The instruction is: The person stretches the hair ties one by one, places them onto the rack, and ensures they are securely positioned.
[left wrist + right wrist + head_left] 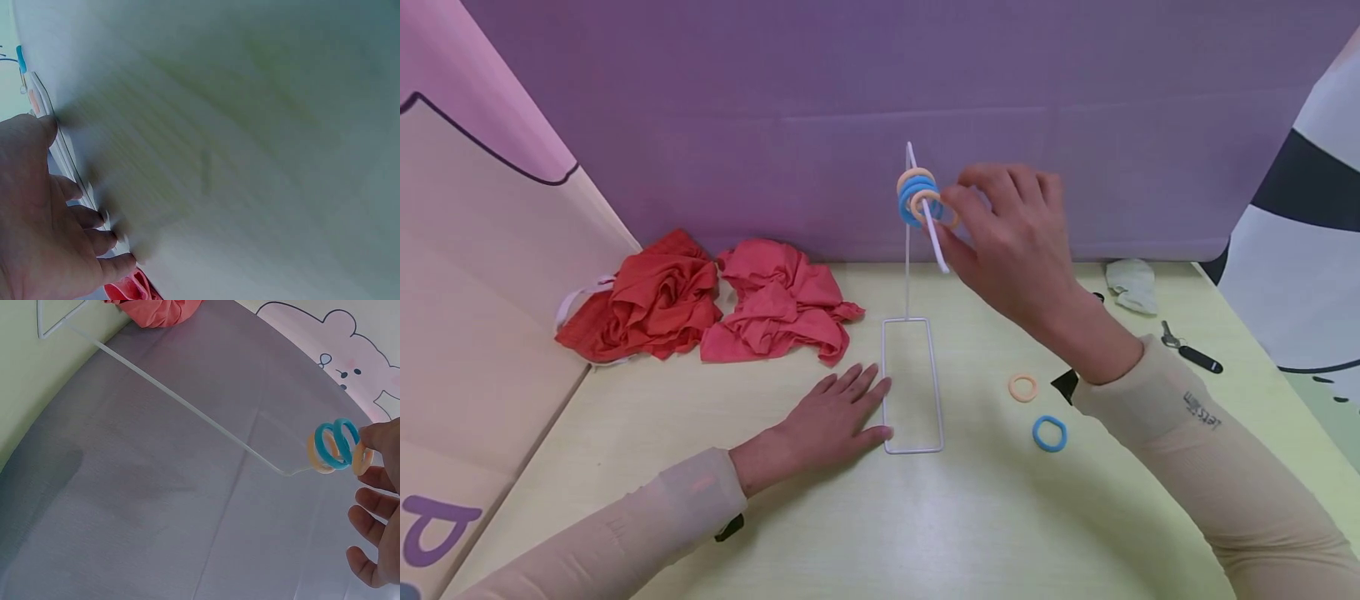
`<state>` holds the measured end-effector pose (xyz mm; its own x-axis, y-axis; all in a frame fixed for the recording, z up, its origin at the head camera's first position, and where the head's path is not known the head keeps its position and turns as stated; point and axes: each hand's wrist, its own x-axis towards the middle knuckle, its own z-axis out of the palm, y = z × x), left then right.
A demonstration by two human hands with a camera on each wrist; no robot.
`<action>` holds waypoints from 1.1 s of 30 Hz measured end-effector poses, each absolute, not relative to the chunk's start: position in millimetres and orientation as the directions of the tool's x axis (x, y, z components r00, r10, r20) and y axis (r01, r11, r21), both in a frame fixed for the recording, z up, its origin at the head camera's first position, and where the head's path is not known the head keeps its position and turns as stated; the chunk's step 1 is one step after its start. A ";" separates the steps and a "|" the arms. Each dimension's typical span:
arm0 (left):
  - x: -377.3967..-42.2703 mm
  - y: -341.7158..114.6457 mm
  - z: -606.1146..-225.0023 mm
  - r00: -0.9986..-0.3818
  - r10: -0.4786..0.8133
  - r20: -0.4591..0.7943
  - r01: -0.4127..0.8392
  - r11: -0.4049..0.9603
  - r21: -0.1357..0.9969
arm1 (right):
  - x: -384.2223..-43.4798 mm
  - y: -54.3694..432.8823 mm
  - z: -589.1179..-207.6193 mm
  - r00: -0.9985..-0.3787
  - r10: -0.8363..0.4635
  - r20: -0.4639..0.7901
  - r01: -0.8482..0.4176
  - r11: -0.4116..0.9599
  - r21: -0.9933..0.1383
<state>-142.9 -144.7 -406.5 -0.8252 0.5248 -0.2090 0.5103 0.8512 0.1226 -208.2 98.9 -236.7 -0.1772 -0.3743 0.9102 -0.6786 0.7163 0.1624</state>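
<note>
On the table [970, 521] stands a wire rack [907, 275], its top rod [936, 240] jutting out above the base [913, 452]. The left hand [838, 417], fingers apart, touches the base; the right hand [1018, 233], just right of the rod, pinches an orange ring [357, 461] around it.

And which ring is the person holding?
The peach ring nearest the rod's free end, pinched by the right hand; the others hang behind it or lie on the table.

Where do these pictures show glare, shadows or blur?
Head view: soft glare on the tabletop, faint shadow beside the right sleeve; left wrist view: tabletop hazy and blurred, dark shadows by the left hand; right wrist view: rings fairly crisp, backdrop shadowed at left.
</note>
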 end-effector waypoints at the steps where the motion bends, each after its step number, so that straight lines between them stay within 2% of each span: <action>1: -143.0 -144.7 -406.6 -0.825 0.525 -0.208 0.511 0.851 0.123 | -208.4 99.0 -236.8 -0.183 -0.373 0.909 -0.678 0.718 0.158; 8: -144.0 -143.9 -406.2 -0.825 0.523 -0.212 0.508 0.852 0.124 | -208.2 107.4 -241.7 -0.215 -0.389 0.896 -0.661 0.733 0.160; 11: -144.1 -143.5 -405.3 -0.826 0.520 -0.217 0.505 0.854 0.123 | -205.6 119.7 -247.6 -0.257 -0.417 0.872 -0.662 0.733 0.156; 16: -144.1 -143.4 -405.4 -0.827 0.517 -0.221 0.504 0.856 0.118 | -198.3 148.8 -263.8 -0.374 -0.478 0.795 -0.649 0.747 0.144; 19: -144.2 -143.6 -406.3 -0.826 0.518 -0.223 0.504 0.855 0.117 | -193.0 167.0 -273.4 -0.463 -0.466 0.754 -0.642 0.763 0.076; 25: -144.2 -143.5 -405.1 -0.828 0.511 -0.230 0.499 0.859 0.113 | -182.8 194.0 -288.9 -0.580 -0.448 0.681 -0.662 0.746 -0.073; 29: -144.0 -142.7 -404.0 -0.828 0.508 -0.237 0.496 0.861 0.113 | -173.0 204.3 -305.1 -0.672 -0.452 0.587 -0.648 0.742 -0.170; 33: -144.2 -142.4 -404.4 -0.828 0.509 -0.236 0.496 0.861 0.114 | -165.4 213.3 -328.8 -0.741 -0.472 0.479 -0.612 0.767 -0.192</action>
